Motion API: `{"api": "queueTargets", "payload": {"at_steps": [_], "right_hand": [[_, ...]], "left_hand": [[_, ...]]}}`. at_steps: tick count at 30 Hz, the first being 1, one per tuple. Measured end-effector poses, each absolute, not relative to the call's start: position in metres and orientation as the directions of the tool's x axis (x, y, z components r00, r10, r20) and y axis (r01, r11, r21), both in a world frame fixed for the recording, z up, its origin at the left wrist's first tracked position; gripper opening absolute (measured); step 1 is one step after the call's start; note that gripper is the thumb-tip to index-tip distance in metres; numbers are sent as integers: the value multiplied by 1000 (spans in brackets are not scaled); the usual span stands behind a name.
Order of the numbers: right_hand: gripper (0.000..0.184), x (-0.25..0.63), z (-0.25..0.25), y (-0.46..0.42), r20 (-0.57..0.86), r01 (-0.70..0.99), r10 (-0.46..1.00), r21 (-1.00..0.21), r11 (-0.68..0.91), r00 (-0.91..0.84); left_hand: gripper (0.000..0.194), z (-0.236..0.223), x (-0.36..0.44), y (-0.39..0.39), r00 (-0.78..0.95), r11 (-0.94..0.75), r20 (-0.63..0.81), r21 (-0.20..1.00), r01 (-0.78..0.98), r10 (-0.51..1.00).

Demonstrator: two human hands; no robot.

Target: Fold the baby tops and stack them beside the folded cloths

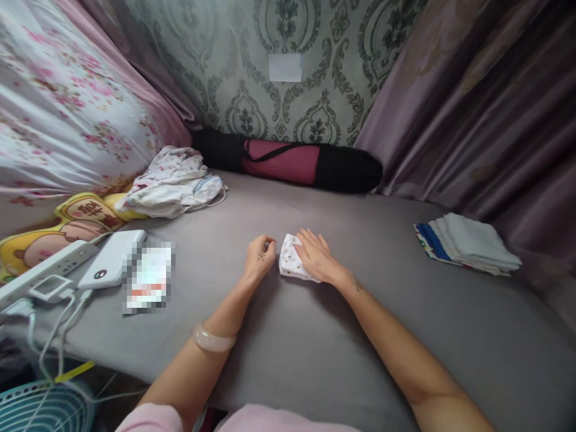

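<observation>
A small folded white cloth (290,261) with a scattered print of little dark and brown marks lies on the grey sheet in the middle of the head view. My right hand (318,255) rests flat on its right part, fingers stretched out, covering that side. Just left of the cloth, a narrow gap away, is my left hand (261,258). Its fingers are curled in with the thumb close to them, and no held thing shows.
A stack of folded cloths (477,243) lies at the right. Leftward are a crumpled printed cloth (175,183), a yellow cushion (85,213), a white power bank (114,258), a power strip (58,270) with cables and a blurred packet (148,279). A black and red bag (283,162) lies along the wall.
</observation>
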State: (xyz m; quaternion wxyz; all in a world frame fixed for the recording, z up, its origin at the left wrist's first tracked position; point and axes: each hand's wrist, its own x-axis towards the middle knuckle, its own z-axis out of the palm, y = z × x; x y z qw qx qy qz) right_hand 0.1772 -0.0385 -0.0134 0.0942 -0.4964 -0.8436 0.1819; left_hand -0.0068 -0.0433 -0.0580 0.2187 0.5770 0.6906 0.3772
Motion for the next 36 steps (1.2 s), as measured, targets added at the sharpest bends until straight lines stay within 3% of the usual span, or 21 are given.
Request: {"api": "queueTargets", "payload": {"at_steps": [8,13,16,20,23,29,36], "right_hand": [[59,141,-41,-58,145,803,831,-214,556,-537],[59,137,-54,-63,167,805,829,-199,559,-534],[58,141,-47,-61,135,782,828,-276,559,-544],[53,160,-36,-55,158,683,832,-502,531,-532],[47,189,-34,-48,243,656,911,-634,408,-333],[32,251,-55,-34,196,614,964,-788,45,181],[27,258,-80,-30,235,515,938,-854,75,253]], "left_hand": [[22,-51,-7,-47,-267,61,120,809,584,956],[24,-57,-6,-46,-245,78,91,795,601,965],[28,-60,-1,-48,-204,78,96,703,706,974],[41,-57,6,-53,-222,136,91,553,822,971],[51,-52,11,-57,-232,180,39,513,839,972],[50,-43,18,-59,-222,221,-51,445,868,974],[46,-35,23,-53,-200,252,-180,337,907,963]]}}
